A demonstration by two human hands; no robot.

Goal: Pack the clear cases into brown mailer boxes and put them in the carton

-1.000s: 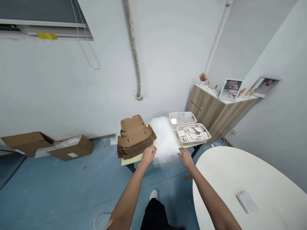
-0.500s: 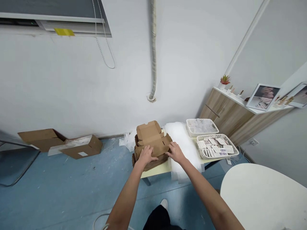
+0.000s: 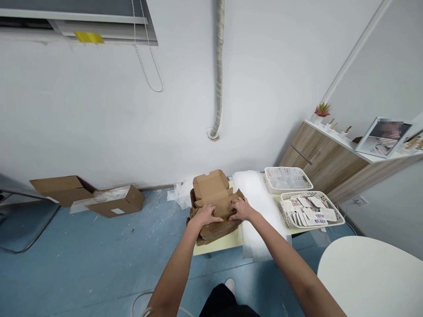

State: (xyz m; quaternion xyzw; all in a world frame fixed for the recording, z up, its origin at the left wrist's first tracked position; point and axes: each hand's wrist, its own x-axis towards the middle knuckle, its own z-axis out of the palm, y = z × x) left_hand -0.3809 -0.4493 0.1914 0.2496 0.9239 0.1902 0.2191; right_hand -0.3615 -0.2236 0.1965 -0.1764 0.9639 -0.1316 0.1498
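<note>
An unfolded brown cardboard box (image 3: 211,187) lies on top of a stack of flattened cardboard boxes (image 3: 214,237), its lid panel pointing toward the wall. My left hand (image 3: 205,215) grips the near left side of that top box, thumb stretched inward across the cardboard. At the near right side, my right hand (image 3: 241,209) has its fingers bent round a side flap, which stands up at an angle. Parts of the fingers of both hands are hidden against the cardboard. The stack rests on a pale yellow table (image 3: 218,247).
White foam sheets (image 3: 256,211) lie right of the stack. Beyond them stand a basket of clear packs (image 3: 287,179) and a basket of cards (image 3: 310,209). A white round table (image 3: 373,277) is at the lower right. Open cartons (image 3: 115,203) sit on the floor at left.
The right flap of the top box is now bent further up and inward, with my right hand following it. The whole view has shifted slightly.
</note>
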